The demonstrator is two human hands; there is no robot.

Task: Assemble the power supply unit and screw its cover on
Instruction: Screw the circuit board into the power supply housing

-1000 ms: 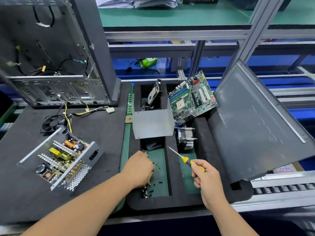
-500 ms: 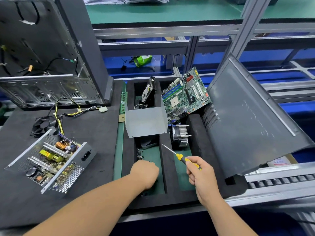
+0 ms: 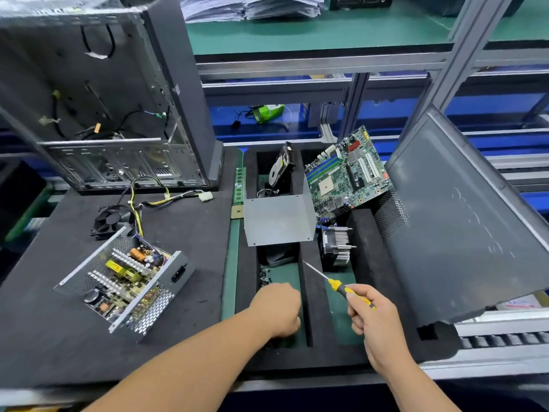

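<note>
- power supply unit (image 3: 124, 281) – open, cover off, lying left on the worktop (image 3: 184, 233)
- cover (image 3: 279, 221) leans in the foam tray (image 3: 315, 298)
- left hand (image 3: 277, 309) curled down in the tray, contents hidden – cannot tell
- right hand (image 3: 372, 319) grips a screwdriver (image 3: 335, 285)

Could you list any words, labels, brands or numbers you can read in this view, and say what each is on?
None reads with certainty.
Black box on the top shelf: white characters, cut off by the frame's edge.
Hard drive label: too small.
Motherboard markings: too small.
Side panel: faint scribbles, illegible.
Red-printed paper under the panel: blurred.
</note>
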